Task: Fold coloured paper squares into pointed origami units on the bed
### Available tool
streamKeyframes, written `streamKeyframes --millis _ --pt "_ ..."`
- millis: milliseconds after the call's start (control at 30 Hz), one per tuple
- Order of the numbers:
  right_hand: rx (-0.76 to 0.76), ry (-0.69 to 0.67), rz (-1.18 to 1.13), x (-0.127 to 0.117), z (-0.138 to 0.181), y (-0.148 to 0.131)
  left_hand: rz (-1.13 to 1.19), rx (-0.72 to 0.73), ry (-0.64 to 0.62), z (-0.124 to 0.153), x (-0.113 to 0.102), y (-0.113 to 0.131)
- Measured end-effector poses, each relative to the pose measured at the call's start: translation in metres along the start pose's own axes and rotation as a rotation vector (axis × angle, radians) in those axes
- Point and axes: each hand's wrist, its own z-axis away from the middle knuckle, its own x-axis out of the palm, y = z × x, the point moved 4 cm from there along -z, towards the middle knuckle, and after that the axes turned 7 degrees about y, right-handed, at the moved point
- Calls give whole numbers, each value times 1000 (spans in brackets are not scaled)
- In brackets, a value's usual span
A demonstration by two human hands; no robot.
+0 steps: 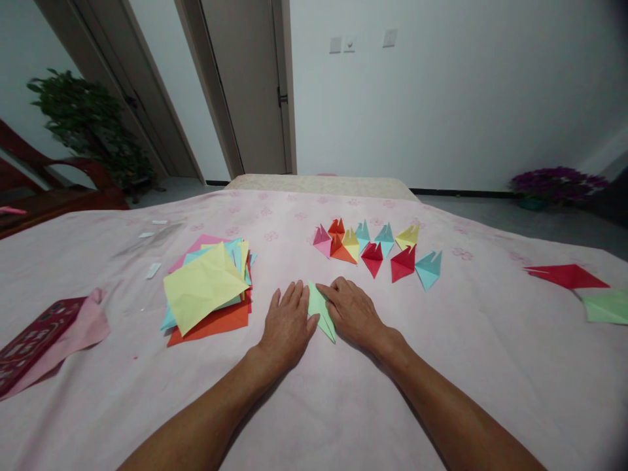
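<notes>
A light green folded paper (322, 315), narrow and pointed at both ends, lies on the table between my hands. My left hand (289, 320) rests flat at its left side, fingers stretched forward and thumb on the paper's edge. On the right, my right hand (354, 313) presses the paper down with its index finger near the upper tip; its other fingers are curled under. Just beyond stand several small folded paper cranes, among them a red one (403, 264), a pink one (322, 240) and a blue one (429, 269).
A stack of coloured paper sheets (203, 288), yellow on top, lies to the left. Farther left is a dark red printed packet (39, 333) on pink material. A red folded paper (569, 276) and a green one (608, 306) lie at the far right. A pink flowered cloth (466, 366) covers the table.
</notes>
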Motion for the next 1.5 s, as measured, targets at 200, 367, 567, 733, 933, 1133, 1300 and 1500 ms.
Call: streamKeyframes --millis 200,367,567,733,933,1133,1300,1500 --pt "12 -24 2 1 -2 0 16 -4 -7 -1 -1 1" --pt "-5 -20 13 4 -3 0 14 0 4 -2 -2 0" --pt "-35 11 84 5 -2 -3 -4 -4 10 -1 0 0" --pt "-54 9 120 4 -1 -5 -4 9 15 -2 1 -2" --pt "-72 17 90 3 -1 -4 -3 10 17 -4 3 -6" --pt "-92 29 82 0 0 -4 -21 0 21 -10 3 -12" --pt "-24 85 22 -1 6 -2 -70 -24 -9 -20 3 -13" --pt "23 112 -12 -3 9 0 -74 197 -90 -47 -3 -10"
